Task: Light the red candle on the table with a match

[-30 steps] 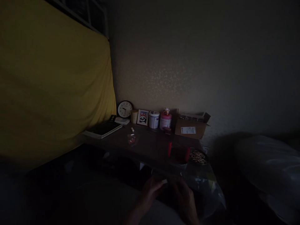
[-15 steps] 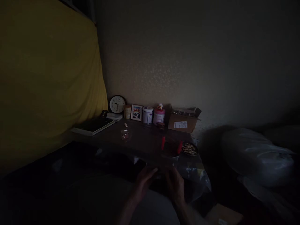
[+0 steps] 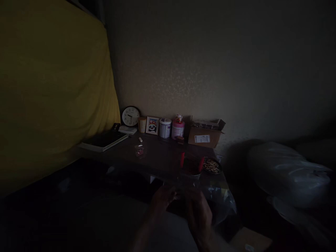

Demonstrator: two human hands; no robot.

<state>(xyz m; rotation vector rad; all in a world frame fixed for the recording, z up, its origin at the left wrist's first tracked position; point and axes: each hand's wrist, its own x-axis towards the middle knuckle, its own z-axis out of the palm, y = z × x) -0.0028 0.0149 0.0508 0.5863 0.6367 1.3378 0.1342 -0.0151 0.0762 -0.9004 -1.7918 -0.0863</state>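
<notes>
Close to the table's front edge, my left hand (image 3: 160,197) is curled, fingertips pointing inward. My right hand (image 3: 199,210) faces it with bent fingers, a short gap between the two. Something small and pale seems to lie between the fingertips, but darkness and blur hide its kind. Just beyond the hands stands a dark container (image 3: 193,174) with two red upright pieces (image 3: 182,160) at its sides. To its right, a round dish (image 3: 219,169) holds many small pale sticks (image 3: 210,165).
The dark table (image 3: 160,154) carries a small clear box (image 3: 139,150), a clock (image 3: 130,116), a panda picture frame (image 3: 152,125), a white tub (image 3: 165,128), a pink tub (image 3: 178,130) and a cardboard box (image 3: 204,137). White plastic bags (image 3: 286,175) lie at the right.
My right hand has shifted slightly right and down. The left hand's fingers are more curled, and its thumb no longer stretches out plainly toward the right hand.
</notes>
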